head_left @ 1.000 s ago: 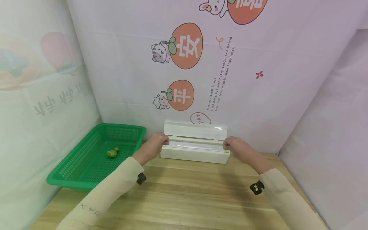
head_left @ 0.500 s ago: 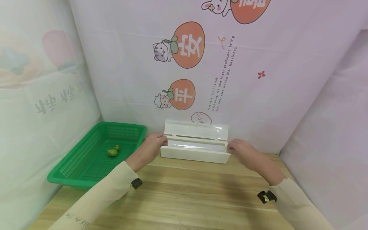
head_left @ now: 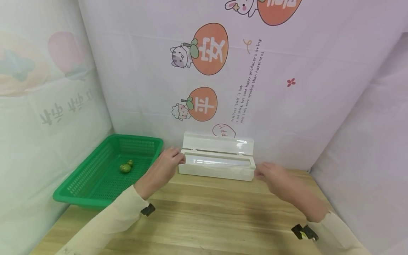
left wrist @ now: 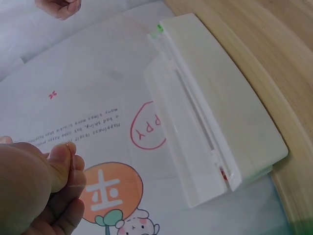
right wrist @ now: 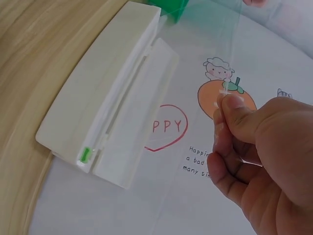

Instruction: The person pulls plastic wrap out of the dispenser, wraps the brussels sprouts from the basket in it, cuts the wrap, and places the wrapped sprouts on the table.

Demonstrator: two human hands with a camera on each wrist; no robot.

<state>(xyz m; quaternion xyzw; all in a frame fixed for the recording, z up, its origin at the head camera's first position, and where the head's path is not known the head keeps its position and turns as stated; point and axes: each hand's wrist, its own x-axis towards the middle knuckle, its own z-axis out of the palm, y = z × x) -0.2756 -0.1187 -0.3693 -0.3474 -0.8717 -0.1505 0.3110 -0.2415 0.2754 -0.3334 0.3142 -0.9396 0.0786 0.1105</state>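
Note:
A long white cling film dispenser (head_left: 216, 172) stands against the back cloth, its clear lid (head_left: 208, 142) raised. Transparent cling film (right wrist: 230, 44) stretches from it toward the hands, faint and hard to trace in the head view. At the dispenser's left end, my left hand (head_left: 162, 170) pinches a film corner between thumb and curled fingers. My right hand (head_left: 277, 179), slightly blurred, is just off the right end, and in the right wrist view its thumb and forefinger pinch the other corner. A green slider (right wrist: 85, 155) shows at one end of the dispenser.
A green perforated basket (head_left: 57, 197) stands at the left on the wooden tabletop (head_left: 207, 219), with small green fruits or vegetables (head_left: 125, 168) inside. White cloth walls (head_left: 271, 106) with cartoon prints enclose the table at the back and both sides.
Both hands have drawn back from the dispenser toward me, the right one farther and also to the right. Film has come out with them. The basket stays put.

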